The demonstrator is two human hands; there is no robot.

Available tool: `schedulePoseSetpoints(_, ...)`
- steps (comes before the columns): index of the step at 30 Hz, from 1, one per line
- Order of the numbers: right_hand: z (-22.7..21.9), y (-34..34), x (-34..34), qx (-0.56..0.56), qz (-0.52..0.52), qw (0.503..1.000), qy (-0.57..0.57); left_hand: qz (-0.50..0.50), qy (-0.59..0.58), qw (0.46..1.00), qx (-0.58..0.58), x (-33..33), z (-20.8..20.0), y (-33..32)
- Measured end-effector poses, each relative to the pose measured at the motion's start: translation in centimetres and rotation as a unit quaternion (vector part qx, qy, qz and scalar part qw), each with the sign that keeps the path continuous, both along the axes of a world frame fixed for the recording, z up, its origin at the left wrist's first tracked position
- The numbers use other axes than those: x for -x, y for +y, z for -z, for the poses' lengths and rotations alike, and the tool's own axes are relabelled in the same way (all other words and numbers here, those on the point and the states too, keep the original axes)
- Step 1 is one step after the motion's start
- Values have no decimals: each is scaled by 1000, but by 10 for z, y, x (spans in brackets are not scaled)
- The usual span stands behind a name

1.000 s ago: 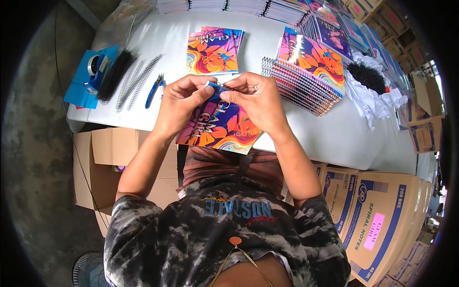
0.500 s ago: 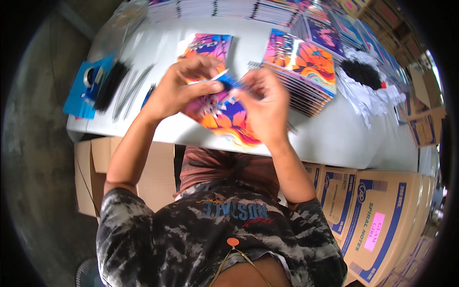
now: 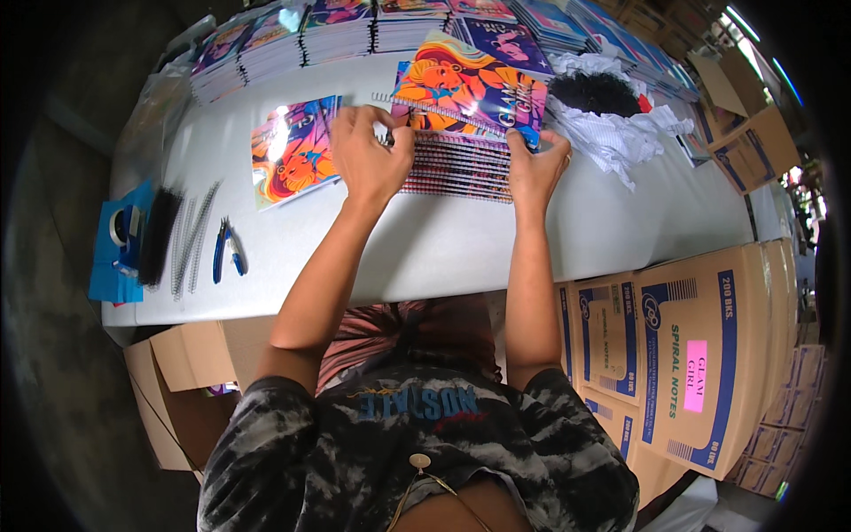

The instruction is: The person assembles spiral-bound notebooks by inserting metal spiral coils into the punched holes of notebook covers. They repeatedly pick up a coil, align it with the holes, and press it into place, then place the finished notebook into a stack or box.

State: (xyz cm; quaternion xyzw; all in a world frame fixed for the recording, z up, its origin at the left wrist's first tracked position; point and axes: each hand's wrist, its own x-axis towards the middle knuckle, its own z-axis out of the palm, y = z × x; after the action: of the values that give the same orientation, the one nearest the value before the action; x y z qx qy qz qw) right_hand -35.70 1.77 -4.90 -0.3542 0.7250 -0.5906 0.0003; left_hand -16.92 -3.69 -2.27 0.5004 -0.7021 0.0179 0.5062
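A spiral notebook (image 3: 470, 84) with a bright orange and purple illustrated cover lies at a slant on top of a stack of similar notebooks (image 3: 456, 168). Its wire coil runs along the edge nearest me, and a bit of coil sticks out past the left end. My right hand (image 3: 538, 173) grips the notebook's near right corner, thumb on the cover. At the stack's left end, my left hand (image 3: 372, 158) has its fingers curled together by the coil. A metallic glint shows between them, but what they pinch is hidden.
Left of the stack lie illustrated covers or booklets (image 3: 297, 151). Blue-handled cutting pliers (image 3: 227, 250), loose wire coils (image 3: 192, 238), black coils (image 3: 160, 236) and a tape roll (image 3: 124, 225) sit farther left. Notebook piles (image 3: 337, 37) line the back; crumpled paper (image 3: 603, 133) lies right. Cartons (image 3: 687, 355) stand below.
Both hands have moved from in front of me, where they worked at a notebook's edge, to the stack. The notebook now rests on that stack. The pliers have come into full view.
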Motion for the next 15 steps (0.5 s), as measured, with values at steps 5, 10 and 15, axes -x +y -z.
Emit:
schedulePoseSetpoints(5,7,-3,8,103,-95,988,-63,57,35,995,79,9,12,-27)
schedulePoseSetpoints(10,9,-8,2,178,-115,977,-34,86,191,976,65,8,47,-24)
schedulePoseSetpoints(15,25,-10,9,190,-52,980,33,45,65,991,108,-26,22,-48)
